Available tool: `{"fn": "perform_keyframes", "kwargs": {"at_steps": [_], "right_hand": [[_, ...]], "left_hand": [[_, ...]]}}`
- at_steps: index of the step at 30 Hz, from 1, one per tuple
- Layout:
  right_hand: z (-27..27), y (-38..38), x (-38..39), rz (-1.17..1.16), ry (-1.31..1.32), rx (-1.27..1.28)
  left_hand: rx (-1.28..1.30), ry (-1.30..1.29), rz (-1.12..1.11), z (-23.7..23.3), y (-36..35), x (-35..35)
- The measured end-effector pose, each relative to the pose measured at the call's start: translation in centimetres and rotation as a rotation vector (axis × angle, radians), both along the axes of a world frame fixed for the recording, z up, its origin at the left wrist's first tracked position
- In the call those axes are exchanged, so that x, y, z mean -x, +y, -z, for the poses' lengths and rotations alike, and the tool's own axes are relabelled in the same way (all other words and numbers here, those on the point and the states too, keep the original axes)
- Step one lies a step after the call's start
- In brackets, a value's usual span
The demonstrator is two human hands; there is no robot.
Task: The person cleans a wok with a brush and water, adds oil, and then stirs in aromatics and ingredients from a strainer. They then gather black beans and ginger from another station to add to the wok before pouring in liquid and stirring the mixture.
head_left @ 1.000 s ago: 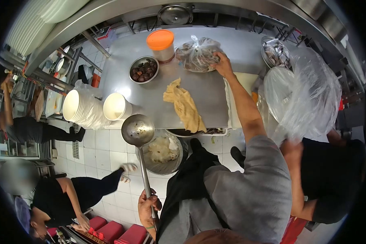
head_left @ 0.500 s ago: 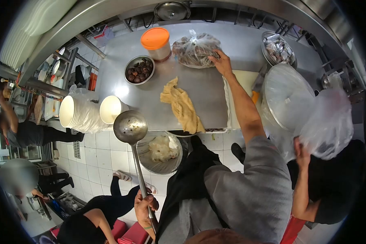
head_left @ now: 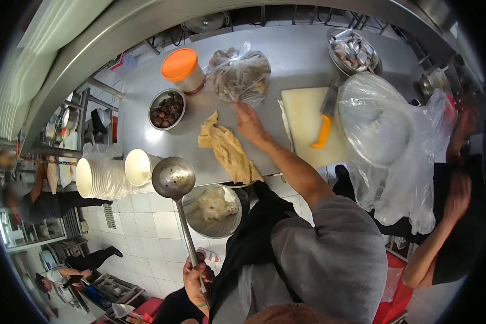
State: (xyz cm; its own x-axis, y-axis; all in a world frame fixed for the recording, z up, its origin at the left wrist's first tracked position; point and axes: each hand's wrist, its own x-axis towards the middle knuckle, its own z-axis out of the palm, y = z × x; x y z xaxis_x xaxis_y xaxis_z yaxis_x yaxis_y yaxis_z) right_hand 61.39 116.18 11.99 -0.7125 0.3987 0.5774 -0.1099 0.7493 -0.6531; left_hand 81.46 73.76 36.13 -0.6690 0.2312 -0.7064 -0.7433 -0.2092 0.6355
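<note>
Low in the view, my left hand [head_left: 198, 278] grips the long handle of a metal ladle [head_left: 174, 178], whose bowl hangs by the table's front edge. Stretched over the steel table, my right hand [head_left: 249, 125] has its fingers extended, fingertips right at the near edge of a tied clear plastic bag [head_left: 241, 75] with brown contents. Left of the bag stands a tub with an orange lid [head_left: 179, 65]. A metal bowl [head_left: 167, 109] holds dark round pieces. Below my right hand lies a crumpled yellow cloth [head_left: 227, 148].
To the right are a cutting board [head_left: 303, 116], an orange-handled knife [head_left: 324, 127], a plastic-covered round vessel [head_left: 375, 121] and a bowl of packets [head_left: 355, 51]. White cups [head_left: 139, 166] stand left. A lined bin [head_left: 213, 210] sits below. A co-worker's hand [head_left: 459, 197] is at right.
My right hand has moved from the plastic bag's right side to its near edge. The view has shifted, uncovering the board and knife. The co-worker's hand has come away from the plastic cover.
</note>
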Motion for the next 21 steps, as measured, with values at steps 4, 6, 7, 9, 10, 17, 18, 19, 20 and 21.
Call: {"fn": "perform_keyframes", "kwargs": {"at_steps": [4, 6, 7, 9, 10, 17, 18, 19, 20, 21], "right_hand": [[-1.7, 2.9, -0.4, 0.264, 0.004, 0.1], [-5.9, 5.9, 0.6, 0.669, -0.013, 0.222], [-2.9, 8.4, 3.5, 0.771, 0.029, 0.271], [-0.1, 12.7, 6.6, 0.674, -0.017, 0.59], [-0.8, 14.2, 7.0, 0.454, -0.102, 0.847], [0.0, 14.0, 6.3, 0.262, -0.17, 0.983], [-0.1, 13.4, 6.0, 0.217, -0.117, 1.064], [-0.3, 13.1, 5.5, 0.176, -0.061, 1.141], [-0.7, 13.0, 5.0, 0.138, 0.0, 1.213], [-1.2, 13.0, 4.8, 0.166, -0.036, 1.166]], "left_hand": [[-0.009, 0.031, -0.021, -0.9, 1.0, 0.2], [-0.025, 0.05, -0.039, -0.8, 1.1, 0.1], [-0.028, 0.058, -0.04, -0.3, 0.8, 0.1], [-0.036, 0.056, -0.033, 0.2, 0.6, 0.3], [-0.042, 0.05, -0.031, 0.3, 0.6, 0.5], [-0.042, 0.03, -0.011, 0.2, -0.5, 0.3], [-0.033, 0.031, -0.018, 0.1, -0.8, 0.1], [-0.028, 0.032, -0.022, 0.0, -1.1, -0.1], [-0.027, 0.034, -0.021, 0.0, -1.3, -0.3], [-0.034, 0.043, -0.026, 0.3, -1.6, -0.3]]}}
